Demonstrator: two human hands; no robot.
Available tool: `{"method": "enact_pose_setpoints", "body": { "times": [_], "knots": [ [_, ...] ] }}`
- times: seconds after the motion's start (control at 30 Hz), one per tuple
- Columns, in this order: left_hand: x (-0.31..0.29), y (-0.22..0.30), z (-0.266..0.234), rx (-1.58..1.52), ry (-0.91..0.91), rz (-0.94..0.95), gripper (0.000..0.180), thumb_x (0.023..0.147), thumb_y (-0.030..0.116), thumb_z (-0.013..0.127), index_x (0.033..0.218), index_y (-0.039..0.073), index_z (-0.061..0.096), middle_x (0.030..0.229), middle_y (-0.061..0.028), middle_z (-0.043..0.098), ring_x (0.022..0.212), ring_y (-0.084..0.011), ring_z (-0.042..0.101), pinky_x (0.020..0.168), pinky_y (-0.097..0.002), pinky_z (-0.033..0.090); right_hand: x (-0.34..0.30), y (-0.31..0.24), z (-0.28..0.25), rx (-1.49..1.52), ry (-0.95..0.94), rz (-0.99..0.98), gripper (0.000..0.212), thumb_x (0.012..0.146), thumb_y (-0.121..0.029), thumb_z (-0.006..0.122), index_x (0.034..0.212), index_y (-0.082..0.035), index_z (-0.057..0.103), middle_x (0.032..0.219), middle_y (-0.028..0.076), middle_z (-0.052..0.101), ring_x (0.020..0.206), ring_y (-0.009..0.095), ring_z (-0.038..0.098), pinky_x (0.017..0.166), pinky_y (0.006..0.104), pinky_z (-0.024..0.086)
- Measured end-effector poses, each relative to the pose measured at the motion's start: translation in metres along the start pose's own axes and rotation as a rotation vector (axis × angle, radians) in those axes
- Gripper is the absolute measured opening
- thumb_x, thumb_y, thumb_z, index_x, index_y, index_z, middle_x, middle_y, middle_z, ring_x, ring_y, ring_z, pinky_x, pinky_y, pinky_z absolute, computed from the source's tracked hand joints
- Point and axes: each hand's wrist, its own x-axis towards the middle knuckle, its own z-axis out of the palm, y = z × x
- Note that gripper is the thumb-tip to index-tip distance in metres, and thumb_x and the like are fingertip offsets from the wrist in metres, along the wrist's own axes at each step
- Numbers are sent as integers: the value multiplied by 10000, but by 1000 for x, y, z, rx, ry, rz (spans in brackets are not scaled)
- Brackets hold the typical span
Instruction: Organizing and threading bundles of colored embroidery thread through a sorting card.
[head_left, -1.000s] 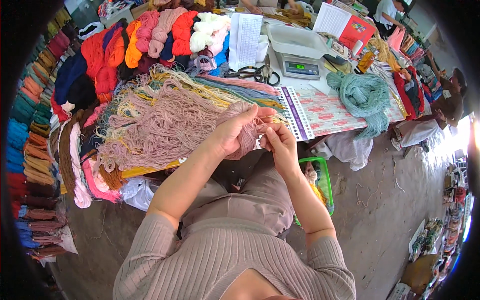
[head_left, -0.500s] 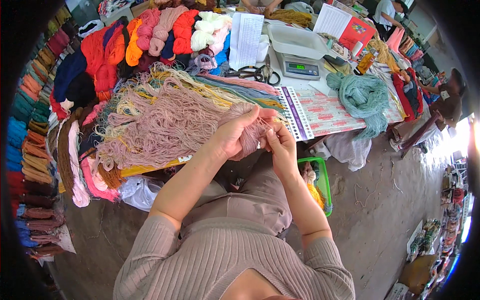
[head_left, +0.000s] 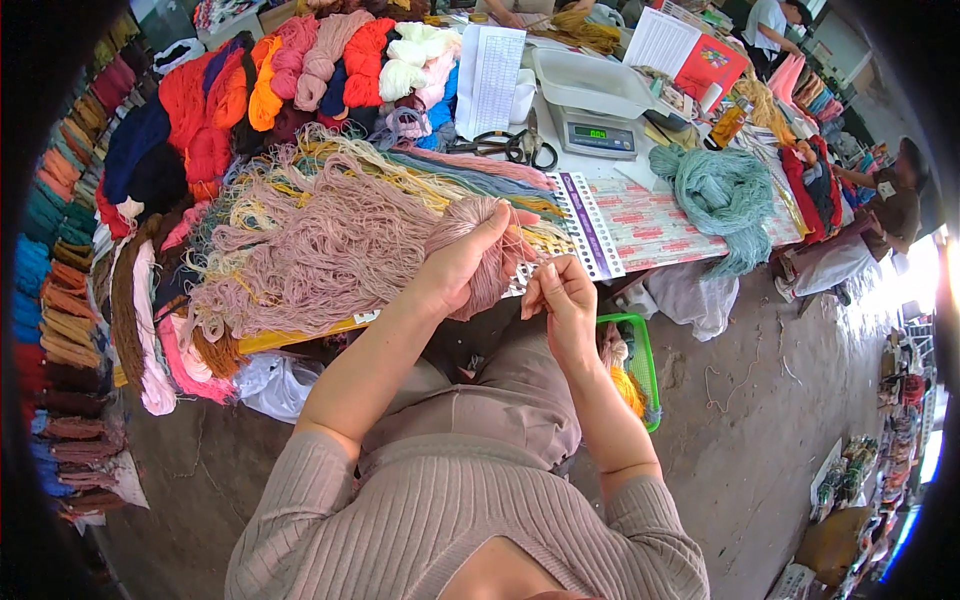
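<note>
My left hand is wrapped around a bundle of dusty-pink yarn, held up over the near edge of the table. Fine loose strands cross its fingertips on the right side. Just to the right, my right hand is closed, thumb against bent fingers, apart from the bundle; a thin strand of the pink yarn seems to run to it. Behind the left hand spreads a large tangled heap of the same pink yarn, lying over yellow, cream and blue-grey skeins.
Scissors, a digital scale with a clear plastic tub, and a teal skein are on the table. Bright skeins pile at the back left. A green basket stands below the edge. Other people work farther off.
My right hand has drawn back from the bundle, a little down and to the right. The left hand keeps its hold, with the bundle shifted slightly left.
</note>
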Motion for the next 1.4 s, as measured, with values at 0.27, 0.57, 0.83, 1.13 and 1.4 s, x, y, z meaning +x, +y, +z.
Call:
{"method": "enact_pose_setpoints", "body": {
  "times": [0.27,0.57,0.83,1.13,1.4],
  "knots": [
    [-6,9,11,-69,-1,-3,417,954,382,434,1115,13,541,730,-59,616,548,-84,545,495,-191,445,0,-8,-2,13,-137,206,255,959,-248,463,897,-8,518,605,39,474,513,105,457,482,219,379],
    [-5,13,-17,1,-244,-94,525,929,478,420,943,-10,613,699,-70,616,530,-127,537,506,-226,443,23,-6,-29,807,144,66,137,944,-194,485,914,-61,490,728,-15,459,529,83,358,502,208,322],
    [-8,0,7,-74,-156,-10,441,929,335,509,1207,-8,505,1054,-67,590,823,-132,587,650,-266,485,13,-8,23,-133,79,3,107,902,-100,563,957,-10,581,742,9,581,568,59,511,519,189,384],
    [-5,2,-2,-214,-246,-39,365,941,330,478,1133,30,561,1029,-74,584,860,-148,580,667,-277,483,12,-11,21,131,-13,-1,114,942,-131,494,905,-24,502,812,59,606,641,112,569,589,217,431],
    [-3,8,-5,-15,93,115,301,915,301,546,1048,36,602,787,-11,553,637,-77,519,575,-221,445,7,-13,15,143,-26,49,172,964,-185,441,851,-54,435,719,100,594,566,151,571,556,225,445]
  ]
}}
